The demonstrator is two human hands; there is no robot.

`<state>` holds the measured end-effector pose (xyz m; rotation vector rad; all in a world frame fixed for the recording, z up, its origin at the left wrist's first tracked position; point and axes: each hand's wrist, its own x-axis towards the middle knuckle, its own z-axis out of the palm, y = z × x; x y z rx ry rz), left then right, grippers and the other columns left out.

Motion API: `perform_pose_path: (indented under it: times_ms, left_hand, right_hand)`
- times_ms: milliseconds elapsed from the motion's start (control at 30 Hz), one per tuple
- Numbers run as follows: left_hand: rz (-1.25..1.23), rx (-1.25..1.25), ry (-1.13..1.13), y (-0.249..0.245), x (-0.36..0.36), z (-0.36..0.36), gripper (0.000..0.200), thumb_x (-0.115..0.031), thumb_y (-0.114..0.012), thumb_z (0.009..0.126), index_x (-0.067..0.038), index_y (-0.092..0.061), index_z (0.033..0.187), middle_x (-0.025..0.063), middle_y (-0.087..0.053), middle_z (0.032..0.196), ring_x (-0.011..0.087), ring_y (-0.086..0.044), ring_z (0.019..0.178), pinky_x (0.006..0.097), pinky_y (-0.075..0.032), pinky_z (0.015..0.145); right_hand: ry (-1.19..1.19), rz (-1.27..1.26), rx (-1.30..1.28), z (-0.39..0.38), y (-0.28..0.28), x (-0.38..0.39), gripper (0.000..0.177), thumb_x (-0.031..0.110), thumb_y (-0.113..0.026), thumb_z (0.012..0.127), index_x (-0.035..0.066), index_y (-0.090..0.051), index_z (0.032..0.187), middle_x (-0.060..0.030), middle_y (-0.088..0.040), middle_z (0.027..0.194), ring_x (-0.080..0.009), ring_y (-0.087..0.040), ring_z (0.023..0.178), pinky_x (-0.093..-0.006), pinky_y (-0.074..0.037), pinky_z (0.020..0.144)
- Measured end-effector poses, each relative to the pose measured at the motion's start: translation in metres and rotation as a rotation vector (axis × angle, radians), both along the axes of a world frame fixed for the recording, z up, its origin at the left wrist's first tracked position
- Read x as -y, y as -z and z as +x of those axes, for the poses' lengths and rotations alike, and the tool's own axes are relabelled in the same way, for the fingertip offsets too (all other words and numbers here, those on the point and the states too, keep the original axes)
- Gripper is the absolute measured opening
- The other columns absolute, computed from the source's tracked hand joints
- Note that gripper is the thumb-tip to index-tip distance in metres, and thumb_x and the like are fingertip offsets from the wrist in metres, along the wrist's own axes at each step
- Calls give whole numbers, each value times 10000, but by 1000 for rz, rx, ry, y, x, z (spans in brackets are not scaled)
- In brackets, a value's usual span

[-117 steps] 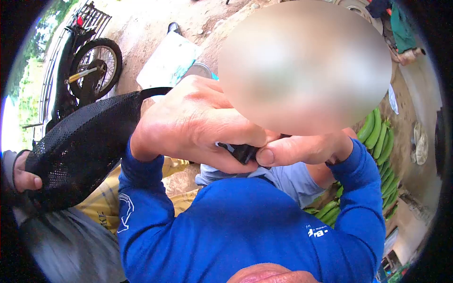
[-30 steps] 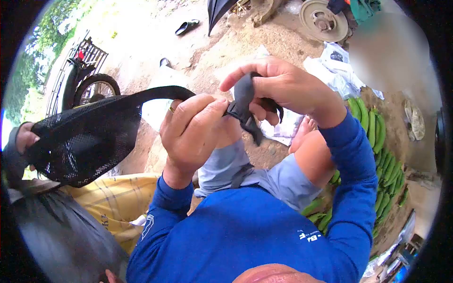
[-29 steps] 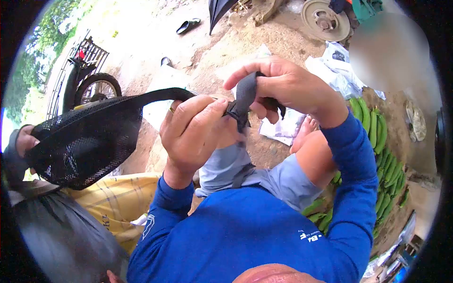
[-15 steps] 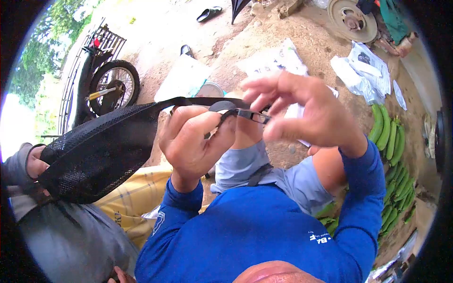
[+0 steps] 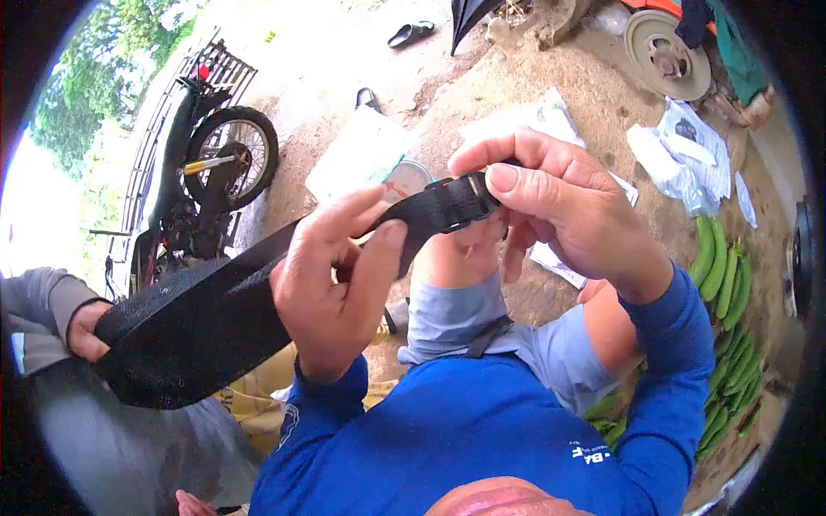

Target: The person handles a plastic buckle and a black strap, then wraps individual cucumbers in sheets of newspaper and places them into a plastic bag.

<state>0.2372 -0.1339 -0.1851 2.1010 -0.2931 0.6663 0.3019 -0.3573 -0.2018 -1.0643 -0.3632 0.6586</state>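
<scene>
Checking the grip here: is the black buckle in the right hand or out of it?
In: the right hand holds the black buckle by one end, its thumb at the edge.

Right hand (image 5: pixel 585 206) now pinching buckle (image 5: pixel 465 202), strap (image 5: pixel 420 224) flattened

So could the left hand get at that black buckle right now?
Likely yes: the left hand is at the strap near the buckle, and only strap lies between, though the right hand holds the buckle's far end.
</scene>
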Motion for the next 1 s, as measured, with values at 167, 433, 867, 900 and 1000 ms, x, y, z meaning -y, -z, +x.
perform_pose_path:
  times_ms: [167, 433, 867, 900, 1000]
  left_hand:
    - [64, -127, -79, -14, -3, -10, 312, 32, -730, 846, 16, -665, 1150, 90, -737, 878, 8, -523, 581, 175, -389, 508]
    - [261, -191, -4, -25, 0, -10, 414, -15, -840, 739, -23, -695, 1127, 32, -688, 812, 17, -461, 576, 189, -346, 510]
    - [338, 189, -8, 3, 3, 5, 243, 70, -802, 742, 26, -696, 956, 189, -724, 911, 258, -729, 797, 315, -572, 702]
    - [339, 209, -12, 5, 3, 6, 232, 85, -794, 743, 33, -694, 946, 196, -723, 910, 261, -729, 790, 314, -572, 701]
    - [345, 281, -54, 11, 4, 7, 210, 52, -834, 737, -1, -701, 891, 198, -741, 963, 231, -729, 845, 309, -570, 728]
  right_hand:
    - [-13, -64, 31, -1, -3, -5, 352, 258, -528, 1034, 11, -549, 1284, -63, -699, 985, -104, -677, 801, -252, -555, 599]
    - [-78, -32, 31, 2, -3, -6, 331, 230, -559, 1032, 21, -562, 1289, -38, -698, 953, -62, -631, 795, -224, -504, 647]
    - [210, -208, 515, 2, 12, -1, 235, 46, -710, 900, 24, -635, 1122, -71, -663, 1083, -83, -584, 900, -246, -493, 772]
    - [208, -195, 503, -1, 9, 0, 236, 7, -719, 886, 25, -623, 1101, -110, -642, 1156, -116, -599, 1002, -269, -509, 849]
    - [200, -57, 437, -4, 10, -5, 256, -39, -733, 862, 29, -601, 1071, -158, -606, 1260, -148, -617, 1090, -296, -530, 917]
